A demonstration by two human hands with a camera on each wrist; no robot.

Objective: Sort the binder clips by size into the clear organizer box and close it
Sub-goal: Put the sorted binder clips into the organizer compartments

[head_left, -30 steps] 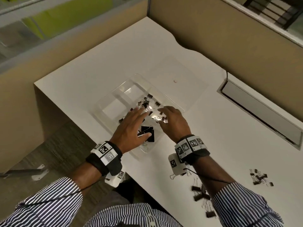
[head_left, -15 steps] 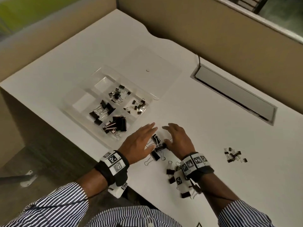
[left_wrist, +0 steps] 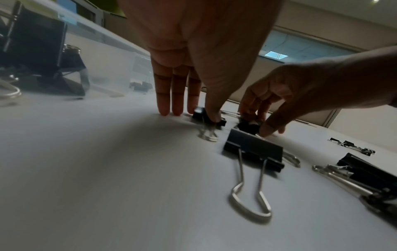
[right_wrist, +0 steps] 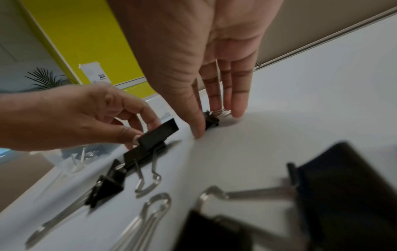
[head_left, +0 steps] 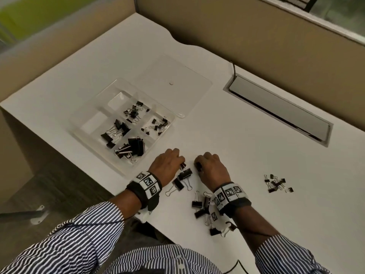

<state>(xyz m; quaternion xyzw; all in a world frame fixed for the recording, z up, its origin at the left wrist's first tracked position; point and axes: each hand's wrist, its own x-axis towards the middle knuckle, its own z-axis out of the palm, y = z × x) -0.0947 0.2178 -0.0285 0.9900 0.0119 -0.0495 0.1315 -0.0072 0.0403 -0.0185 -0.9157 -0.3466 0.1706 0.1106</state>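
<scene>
The clear organizer box point(head_left: 92, 113) lies open on the white desk, with black binder clips in several compartments and its lid point(head_left: 173, 84) folded back. Near the desk's front edge my left hand point(head_left: 178, 162) pinches a black binder clip point(left_wrist: 198, 111) between thumb and forefinger. Beside it my right hand point(head_left: 200, 165) pinches another black clip point(right_wrist: 212, 119), its wire handles under the fingertips. Between the hands lies a bigger clip point(head_left: 184, 174), and one more point(head_left: 177, 183) lies just in front of it. The head view hides both sets of fingertips.
A loose group of medium clips point(head_left: 201, 207) lies by my right wrist. A pile of small clips point(head_left: 277, 183) sits further right. A grey cable hatch point(head_left: 276, 107) is set into the desk at the back right. Beige partition walls stand behind the desk.
Both hands left the organizer box and came back to the loose clips at the desk's front. Their fingers, spread half a second ago, now pinch one clip each.
</scene>
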